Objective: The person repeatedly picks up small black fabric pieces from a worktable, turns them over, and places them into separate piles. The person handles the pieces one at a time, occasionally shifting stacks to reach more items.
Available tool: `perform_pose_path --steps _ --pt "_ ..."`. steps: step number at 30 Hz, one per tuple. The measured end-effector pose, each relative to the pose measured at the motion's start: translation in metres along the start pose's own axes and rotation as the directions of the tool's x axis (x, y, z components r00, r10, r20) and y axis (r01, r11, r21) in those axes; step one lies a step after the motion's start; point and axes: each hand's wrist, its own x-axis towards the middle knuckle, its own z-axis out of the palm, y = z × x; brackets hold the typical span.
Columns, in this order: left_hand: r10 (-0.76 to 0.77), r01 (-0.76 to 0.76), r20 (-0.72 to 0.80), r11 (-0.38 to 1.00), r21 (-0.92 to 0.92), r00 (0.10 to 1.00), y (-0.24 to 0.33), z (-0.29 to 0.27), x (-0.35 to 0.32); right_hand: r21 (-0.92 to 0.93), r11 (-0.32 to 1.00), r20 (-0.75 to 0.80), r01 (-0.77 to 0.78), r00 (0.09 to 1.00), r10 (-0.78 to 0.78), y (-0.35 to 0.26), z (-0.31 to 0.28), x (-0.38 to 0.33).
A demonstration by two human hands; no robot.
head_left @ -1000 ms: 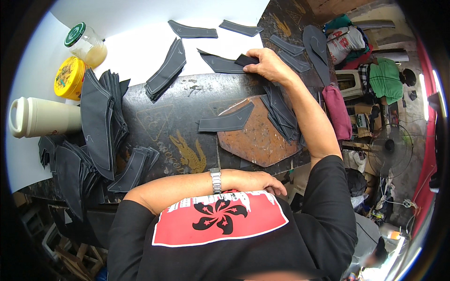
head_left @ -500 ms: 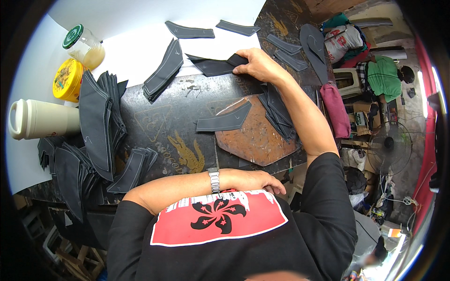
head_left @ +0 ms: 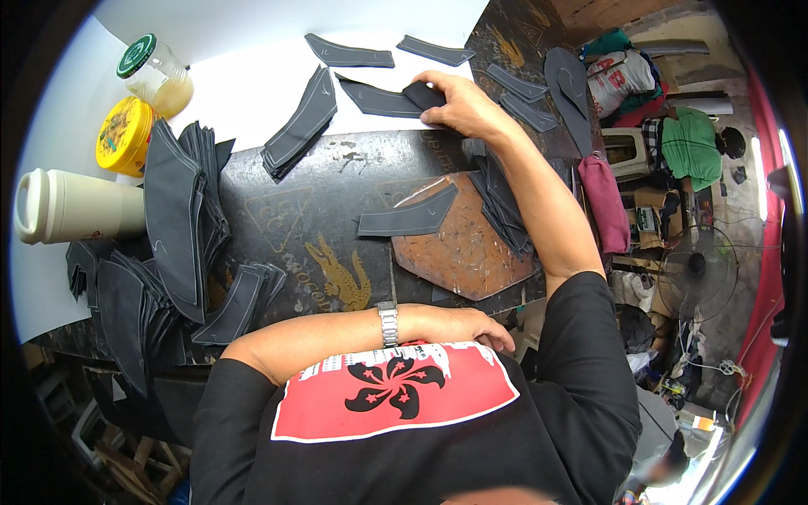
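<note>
My right hand point(head_left: 459, 105) reaches to the far side of the table. Its fingers are closed on a small dark black pad-like piece point(head_left: 423, 95), which covers the right end of a curved dark grey cut piece point(head_left: 379, 98) with a light outline. I cannot tell whether the black part is separate or a folded end. The cut piece lies on a white sheet point(head_left: 244, 118). My left hand point(head_left: 484, 326) rests in front of my belly near the table's front edge, fingers loosely stretched and partly hidden, with nothing seen in them. Nearest to it is a brown board point(head_left: 471, 261).
Similar outlined pieces point(head_left: 301, 122) lie on the sheet. Tall stacks point(head_left: 177, 219) stand at left beside a cream tumbler point(head_left: 88, 206), a yellow tub point(head_left: 124, 139) and a green-lidded jar point(head_left: 160, 80). A grey piece point(head_left: 408, 215) overlaps the board. At right are a maroon roll point(head_left: 606, 202) and a fan point(head_left: 697, 263).
My right hand has moved slightly away from me with the black piece. The grey piece under it now lies farther onto the white sheet. My left hand has stayed in place.
</note>
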Motion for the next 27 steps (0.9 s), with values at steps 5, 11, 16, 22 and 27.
perform_pose_path --steps 5,11,16,22,27 --pt "0.002 -0.002 -0.010 1.000 0.006 1.000 0.003 0.000 -0.002 0.029 0.993 -0.048 -0.111 0.993 0.112 0.020 -0.022 -0.014" --pt "-0.005 0.005 -0.015 1.000 0.015 1.000 0.004 0.001 -0.002 0.181 0.975 -0.199 -0.126 0.967 0.162 0.043 -0.024 -0.026" --pt "0.003 -0.003 -0.012 1.000 -0.012 1.000 0.000 0.002 0.000 0.038 0.985 -0.335 -0.169 0.926 0.172 0.053 -0.023 -0.033" --pt "0.025 -0.025 -0.016 1.000 0.010 1.000 -0.008 0.001 0.002 0.460 0.886 -0.305 -0.064 0.925 0.225 0.060 -0.021 -0.039" --pt "0.020 -0.020 -0.007 1.000 -0.007 1.000 -0.010 0.001 0.004 0.506 0.834 -0.322 -0.218 0.850 0.418 0.064 -0.026 -0.042"
